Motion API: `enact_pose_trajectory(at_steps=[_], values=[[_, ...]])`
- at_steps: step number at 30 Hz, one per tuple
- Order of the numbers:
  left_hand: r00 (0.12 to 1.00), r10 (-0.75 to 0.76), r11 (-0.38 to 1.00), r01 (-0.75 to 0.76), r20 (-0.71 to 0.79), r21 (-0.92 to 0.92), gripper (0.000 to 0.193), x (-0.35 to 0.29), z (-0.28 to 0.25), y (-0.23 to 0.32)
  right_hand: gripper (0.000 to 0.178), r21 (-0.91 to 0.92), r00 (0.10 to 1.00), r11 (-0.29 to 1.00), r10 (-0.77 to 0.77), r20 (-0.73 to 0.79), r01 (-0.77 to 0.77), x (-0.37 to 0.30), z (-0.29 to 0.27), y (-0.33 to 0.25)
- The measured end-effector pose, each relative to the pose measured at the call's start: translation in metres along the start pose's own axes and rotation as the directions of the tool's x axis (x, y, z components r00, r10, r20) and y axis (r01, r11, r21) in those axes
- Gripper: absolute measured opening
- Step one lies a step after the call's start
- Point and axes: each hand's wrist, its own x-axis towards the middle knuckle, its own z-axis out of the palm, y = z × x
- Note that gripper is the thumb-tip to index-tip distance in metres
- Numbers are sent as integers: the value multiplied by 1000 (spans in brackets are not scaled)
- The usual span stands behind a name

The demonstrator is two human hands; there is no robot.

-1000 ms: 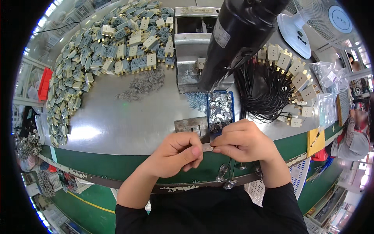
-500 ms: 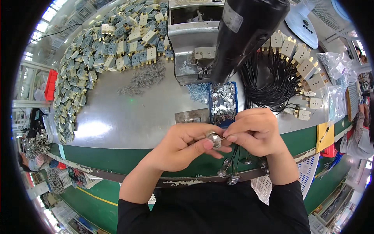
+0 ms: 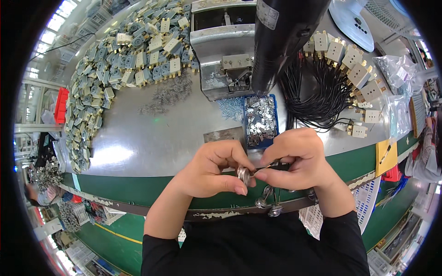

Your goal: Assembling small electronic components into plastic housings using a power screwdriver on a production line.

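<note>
Near the table's front edge, my left hand (image 3: 207,168) has thumb and fingers closed around a small round silver metal part (image 3: 243,175), which is turned partly edge-on. Close on its right, my right hand (image 3: 299,158) pinches a thin wire (image 3: 260,170) between thumb and forefinger, its end at the metal part. Whether the wire is joined to the part I cannot tell. Below the right hand, similar round metal parts (image 3: 262,202) dangle on black cables over the table edge, partly hidden by that hand.
A blue tray (image 3: 276,117) of small metal pieces lies beyond my hands, beside loose screws (image 3: 229,108). Past it stand a metal machine (image 3: 221,43) and a thick black cylinder (image 3: 278,41). Grey-and-cream blocks (image 3: 124,64) and springs (image 3: 170,94) lie left, bundled black cables (image 3: 317,101) right.
The round metal part has turned from face-up to nearly edge-on in my left hand, its fingers now more curled. My right hand has shifted slightly left with the wire. The whole view shifted a little.
</note>
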Motion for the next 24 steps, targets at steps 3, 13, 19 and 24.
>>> enact_pose_trajectory(at_steps=[3,13,19,24], values=[[993,111,994,-111,-31,19,48,3,-2,-9,16,-56,997,996,-72,18,73,1,4,5],[945,326,921,-315,-13,228,45,7,-8,-17,16,-131,989,981,-147,-26,142,2,10,6],[808,588,468,-381,41,797,44,8,5,-9,16,-402,940,868,-338,-45,293,0,12,10],[839,523,629,-260,-151,732,22,6,7,-7,20,-442,915,845,-385,-116,300,0,17,16]])
